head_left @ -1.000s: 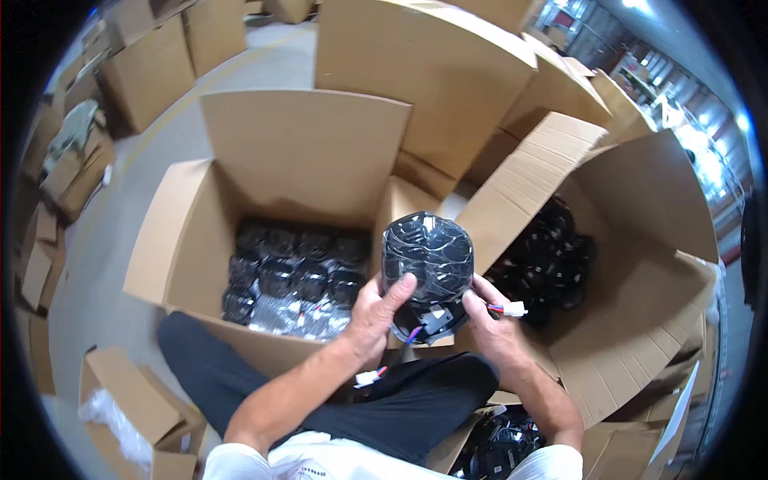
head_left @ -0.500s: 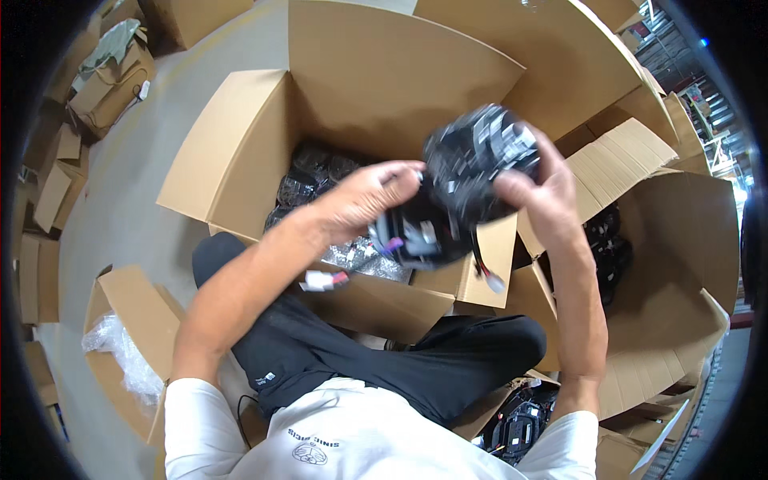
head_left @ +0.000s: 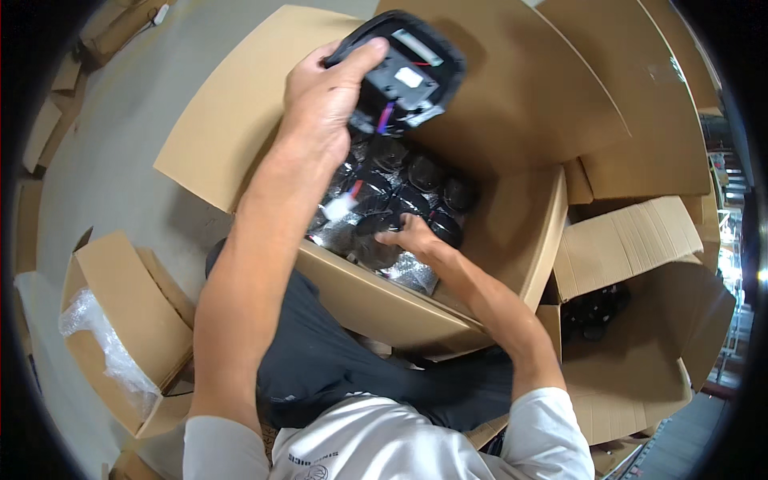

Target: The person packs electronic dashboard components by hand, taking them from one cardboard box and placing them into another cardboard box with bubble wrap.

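Observation:
My left hand [head_left: 332,92] is closed on the edge of a black plastic electronic housing [head_left: 408,76], raised over the far left of a large cardboard box. A white label and a purple wire show on its underside; a white connector [head_left: 340,206] with a red wire hangs below. Down inside the box, my right hand [head_left: 418,238] has its thumb and fingers around the edge of a dark plastic-wrapped unit [head_left: 376,240]. That unit lies among several similar black wrapped units [head_left: 424,172]. My fingertips are partly hidden.
The large open cardboard box [head_left: 384,308] stands before my legs, its flaps [head_left: 232,104] spread. Another open box [head_left: 640,344] with black parts [head_left: 596,312] is at the right. A small carton [head_left: 132,312] with bubble wrap [head_left: 104,344] stands at the left.
My left hand has lifted the black housing up and away. The right hand has lowered the wrapped black unit into the box. The view has shifted closer to the box.

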`<state>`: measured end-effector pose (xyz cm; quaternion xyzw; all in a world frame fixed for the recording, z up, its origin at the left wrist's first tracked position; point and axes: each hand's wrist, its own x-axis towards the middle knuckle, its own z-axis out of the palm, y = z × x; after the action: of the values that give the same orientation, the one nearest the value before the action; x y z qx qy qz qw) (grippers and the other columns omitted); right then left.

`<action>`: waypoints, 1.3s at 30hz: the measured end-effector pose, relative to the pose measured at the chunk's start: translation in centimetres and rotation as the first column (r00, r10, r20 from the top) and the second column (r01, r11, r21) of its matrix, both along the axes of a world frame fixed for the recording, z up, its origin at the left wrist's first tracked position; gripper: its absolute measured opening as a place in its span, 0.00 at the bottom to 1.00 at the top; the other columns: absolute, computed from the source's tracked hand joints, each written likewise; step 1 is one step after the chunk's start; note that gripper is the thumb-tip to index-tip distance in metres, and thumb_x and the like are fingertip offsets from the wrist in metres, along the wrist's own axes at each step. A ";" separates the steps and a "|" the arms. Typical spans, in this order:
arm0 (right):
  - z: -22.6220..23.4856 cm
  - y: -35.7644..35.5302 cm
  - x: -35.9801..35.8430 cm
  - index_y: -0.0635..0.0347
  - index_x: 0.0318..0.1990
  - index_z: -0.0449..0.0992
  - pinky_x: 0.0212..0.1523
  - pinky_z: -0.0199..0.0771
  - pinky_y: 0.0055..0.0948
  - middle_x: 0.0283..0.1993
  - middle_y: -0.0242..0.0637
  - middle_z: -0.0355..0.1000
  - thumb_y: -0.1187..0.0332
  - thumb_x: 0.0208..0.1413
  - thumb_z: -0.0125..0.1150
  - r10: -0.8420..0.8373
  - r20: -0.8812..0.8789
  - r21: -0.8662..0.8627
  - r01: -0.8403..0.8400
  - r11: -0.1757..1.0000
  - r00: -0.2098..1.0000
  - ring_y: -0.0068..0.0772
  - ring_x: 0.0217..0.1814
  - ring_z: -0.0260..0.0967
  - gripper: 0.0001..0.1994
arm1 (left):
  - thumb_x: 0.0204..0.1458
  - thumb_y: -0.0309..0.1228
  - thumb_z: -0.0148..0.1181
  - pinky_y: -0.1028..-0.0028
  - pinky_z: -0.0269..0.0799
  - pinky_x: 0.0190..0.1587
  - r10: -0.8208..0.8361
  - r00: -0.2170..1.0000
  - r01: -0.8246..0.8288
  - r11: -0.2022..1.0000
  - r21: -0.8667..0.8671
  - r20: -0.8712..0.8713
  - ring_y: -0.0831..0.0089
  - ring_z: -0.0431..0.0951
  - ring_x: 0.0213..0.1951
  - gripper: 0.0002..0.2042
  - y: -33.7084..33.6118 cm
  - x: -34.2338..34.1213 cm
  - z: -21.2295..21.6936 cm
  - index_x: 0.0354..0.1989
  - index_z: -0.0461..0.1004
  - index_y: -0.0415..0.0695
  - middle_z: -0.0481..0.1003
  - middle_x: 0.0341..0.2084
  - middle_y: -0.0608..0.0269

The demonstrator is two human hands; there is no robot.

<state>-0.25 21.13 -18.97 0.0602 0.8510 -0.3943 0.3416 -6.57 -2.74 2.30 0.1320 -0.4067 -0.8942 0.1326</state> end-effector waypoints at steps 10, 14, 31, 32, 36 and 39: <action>-14.7 -2.0 1.9 0.77 0.46 0.79 0.45 0.79 0.44 0.41 0.56 0.81 0.39 0.59 0.66 0.087 0.224 0.097 -0.111 0.989 0.971 0.51 0.43 0.81 0.37 | 0.55 0.31 0.72 0.71 0.76 0.49 0.033 0.999 -0.033 0.999 -0.022 -0.001 0.71 0.81 0.42 0.16 -0.3 0.9 2.4 0.49 0.78 0.35 0.82 0.40 0.58; -10.9 -2.3 0.9 0.71 0.39 0.81 0.49 0.77 0.48 0.41 0.64 0.79 0.40 0.55 0.68 0.311 -0.242 0.339 -0.220 0.915 0.919 0.62 0.47 0.79 0.33 | 0.59 0.31 0.67 0.72 0.77 0.48 -0.063 0.996 0.064 0.998 -0.016 0.063 0.73 0.82 0.42 0.17 0.1 1.8 0.4 0.51 0.76 0.33 0.82 0.41 0.58; 9.2 6.2 -5.0 0.73 0.49 0.79 0.46 0.79 0.37 0.41 0.45 0.81 0.62 0.52 0.73 0.173 -0.202 -0.053 -0.187 0.981 0.964 0.35 0.42 0.79 0.23 | 0.56 0.35 0.66 0.61 0.70 0.63 -0.405 0.914 0.060 0.235 -0.970 -0.042 0.46 0.75 0.58 0.24 5.2 4.2 -1.1 0.56 0.74 0.29 0.74 0.56 0.40; 6.5 7.2 -4.3 0.76 0.52 0.77 0.51 0.78 0.40 0.46 0.48 0.81 0.63 0.51 0.74 0.311 -0.090 0.104 -0.301 0.948 0.946 0.39 0.46 0.79 0.26 | 0.56 0.35 0.66 0.61 0.70 0.63 -0.373 0.927 0.047 0.225 -0.973 -0.041 0.46 0.75 0.58 0.24 5.0 4.2 -0.8 0.56 0.74 0.29 0.74 0.56 0.40; -2.8 7.1 0.0 0.67 0.53 0.77 0.59 0.78 0.47 0.50 0.42 0.80 0.66 0.64 0.67 -0.274 0.669 -0.380 0.635 0.673 0.691 0.38 0.50 0.79 0.16 | 0.56 0.34 0.65 0.60 0.70 0.63 -0.373 0.928 0.062 0.197 -0.979 -0.016 0.44 0.75 0.58 0.23 4.9 4.2 -1.1 0.57 0.74 0.30 0.74 0.57 0.39; -6.6 8.1 1.7 0.68 0.64 0.66 0.68 0.70 0.50 0.61 0.43 0.73 0.64 0.66 0.63 -0.251 0.705 -0.298 0.598 0.744 0.663 0.42 0.64 0.71 0.24 | 0.57 0.34 0.65 0.58 0.70 0.63 -0.430 0.902 0.051 0.074 -0.996 0.014 0.44 0.74 0.59 0.23 5.5 4.2 -0.9 0.57 0.73 0.31 0.72 0.59 0.39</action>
<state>1.46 29.26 -25.57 0.2999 0.5121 -0.6309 0.4998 -2.32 2.73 1.35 -0.1895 -0.8850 -0.4154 0.0912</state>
